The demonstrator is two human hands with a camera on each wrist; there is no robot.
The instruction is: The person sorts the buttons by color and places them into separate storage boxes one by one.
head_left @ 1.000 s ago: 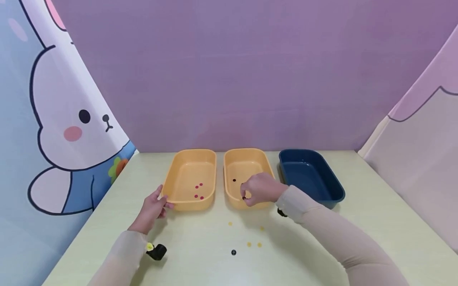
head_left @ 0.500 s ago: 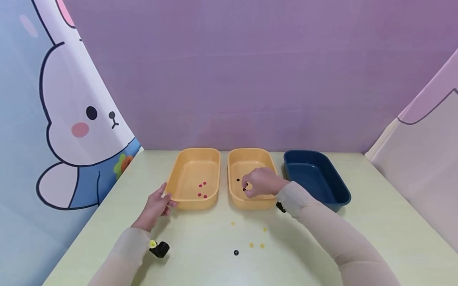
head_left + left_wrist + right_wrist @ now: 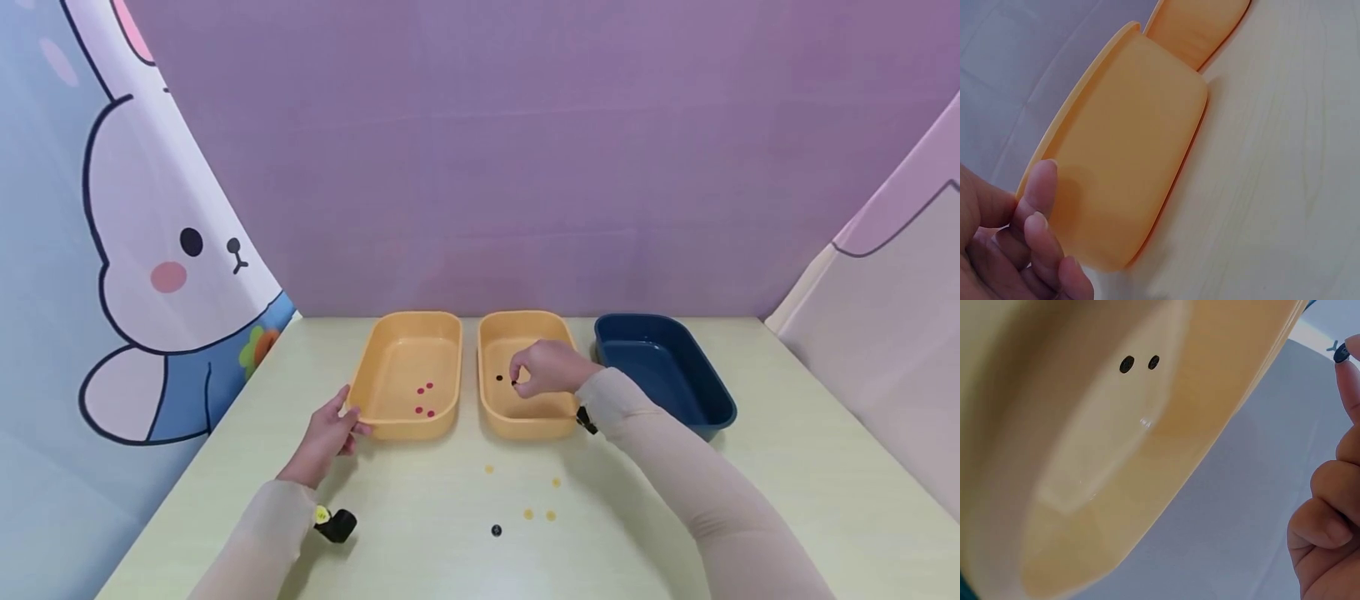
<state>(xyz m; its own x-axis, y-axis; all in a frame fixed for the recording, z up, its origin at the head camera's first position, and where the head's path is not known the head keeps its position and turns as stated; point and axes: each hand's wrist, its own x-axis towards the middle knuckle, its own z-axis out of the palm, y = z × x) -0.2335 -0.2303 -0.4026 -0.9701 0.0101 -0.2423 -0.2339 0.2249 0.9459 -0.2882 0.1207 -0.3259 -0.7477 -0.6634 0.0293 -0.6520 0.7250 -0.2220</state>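
Note:
My left hand [image 3: 326, 435] holds the near left corner of the left yellow tray [image 3: 408, 429]; in the left wrist view the thumb and index finger pinch its rim. Several red buttons [image 3: 430, 386] lie in that tray. Over the middle yellow tray [image 3: 528, 428] is my right hand [image 3: 555, 367], its thumb and a fingertip pinching a black button [image 3: 1341, 354]. In the right wrist view, one black button [image 3: 1127, 364] and another black button [image 3: 1154, 362] lie on the tray's floor. On the table are a black button [image 3: 497, 530] and several yellow buttons [image 3: 528, 514].
A dark blue tray [image 3: 660, 367] stands at the right, partly behind the right forearm. The pale table [image 3: 420, 533] ends at a purple backdrop [image 3: 480, 167]. A curtain with a cartoon rabbit [image 3: 172, 292] hangs at the left.
My right hand has moved from the near rim of the middle tray farther in over it, still pinching the black button. The left hand keeps its hold, and the view has shifted slightly.

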